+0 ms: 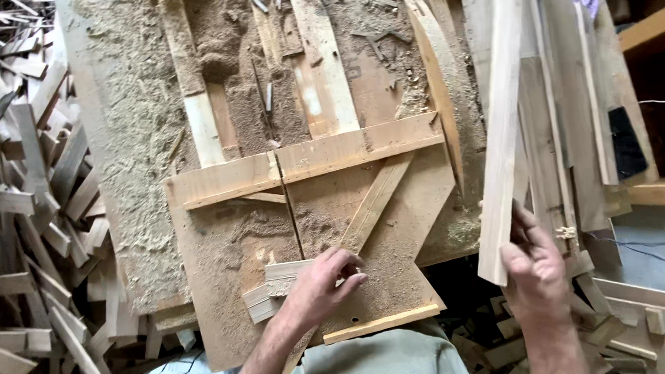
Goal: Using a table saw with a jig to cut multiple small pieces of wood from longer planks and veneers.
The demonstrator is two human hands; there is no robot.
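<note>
Sawdust-covered wooden sled jig [393, 229] on a saw bench, two bare hands at work.

Head view: the left hand [322, 282] presses down on short cut wood blocks [277, 285] at lower centre of the jig; the right hand [536, 265] grips a long pale wood strip [501, 129], held upright at right. Offcuts [31, 219] pile up at left. Judging by this, a cut piece is being cleared; the strip would next need laying against the fence.

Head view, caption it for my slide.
Left hand rests on small wood blocks on a sawdusty jig board; right hand holds a long slat.

Scrap offcut pile [31, 219], sawdust [135, 135], plywood jig board [232, 279]
</note>
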